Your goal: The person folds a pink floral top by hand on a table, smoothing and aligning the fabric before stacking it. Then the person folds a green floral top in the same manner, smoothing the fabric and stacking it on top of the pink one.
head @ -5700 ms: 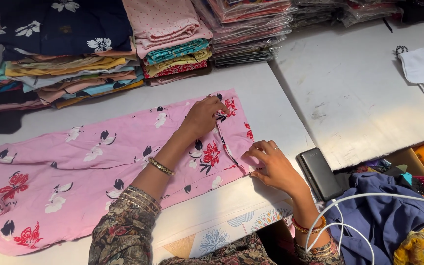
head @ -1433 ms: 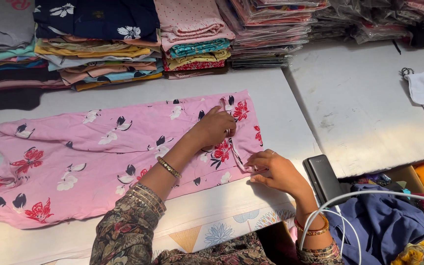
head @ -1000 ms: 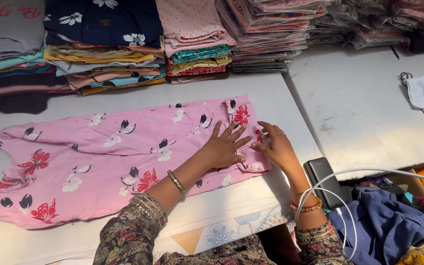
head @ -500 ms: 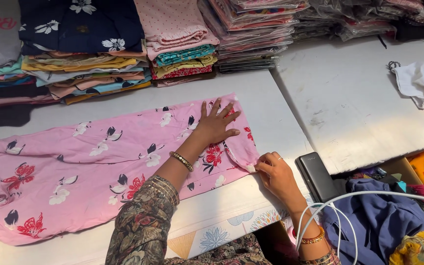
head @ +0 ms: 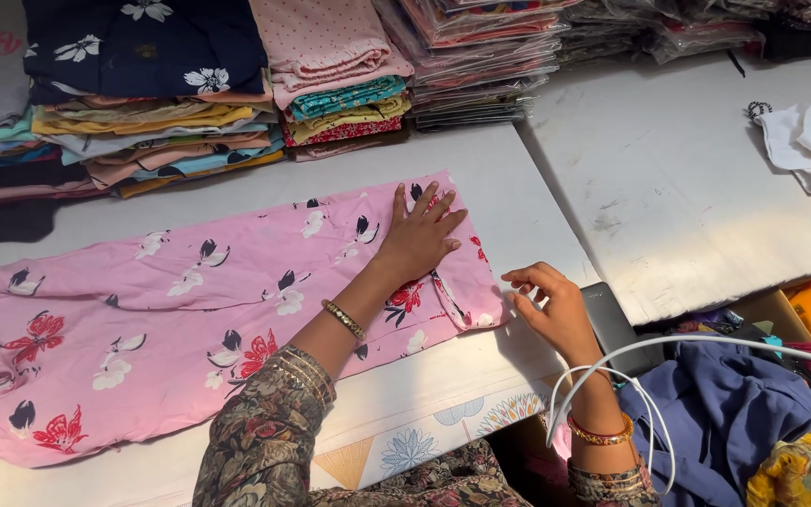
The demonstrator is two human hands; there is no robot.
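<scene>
we keep left hand (head: 420,239) flat, fingers spread, pressing pink floral garment (head: 190,310) on white worktop (head: 518,188). right hand (head: 551,305) has let go of folded hem, now loose, empty beside garment edge. fold set since half-second ago.

This looks like a clothing shop or garment packing room. Tall stacks of folded fabric (head: 190,122) in many colours line the far edge of the white counter (head: 527,197), beside piles of plastic-wrapped garments (head: 481,56). A pink floral garment (head: 190,310) lies spread on the counter, and loose cloth (head: 734,422) fills a box off its near right corner.
</scene>
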